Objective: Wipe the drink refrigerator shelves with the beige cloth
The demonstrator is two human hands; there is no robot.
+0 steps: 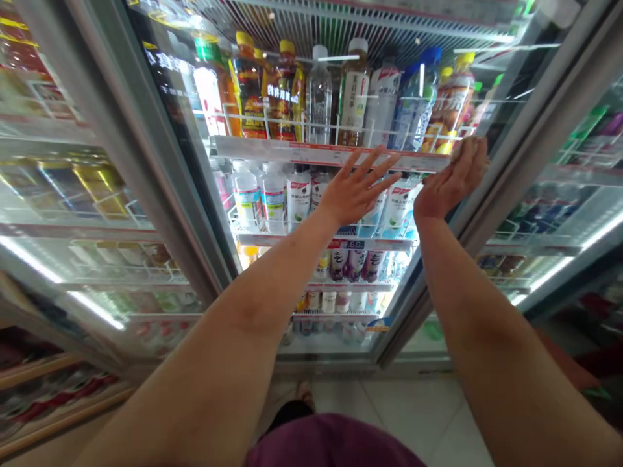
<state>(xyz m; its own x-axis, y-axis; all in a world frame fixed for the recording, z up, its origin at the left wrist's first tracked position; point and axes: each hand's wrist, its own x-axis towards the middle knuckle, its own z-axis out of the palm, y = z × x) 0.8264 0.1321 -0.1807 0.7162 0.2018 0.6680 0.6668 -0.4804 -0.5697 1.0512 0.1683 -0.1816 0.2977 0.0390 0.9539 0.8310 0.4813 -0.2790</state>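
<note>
My left hand [357, 189] is stretched out with its fingers spread, in front of the glass door [302, 152] of a drinks fridge. Behind it are white-labelled bottles [298, 194] on the second shelf. Further right, my right hand [457, 175] is raised near the door's right-hand frame [506, 159]. Its fingers are bent and held together, and whatever they may hold is hidden. Reflections lie across the glass; whether either palm touches it is hard to tell.
Yellow-capped tea bottles [248, 91] and a clear bottle [319, 97] stand on the top shelf behind a wire rail. Lower shelves hold dark purple bottles [357, 264]. More fridge sections flank this one. Pale floor tiles [341, 395] lie below, with a foot [305, 393] near the fridge base.
</note>
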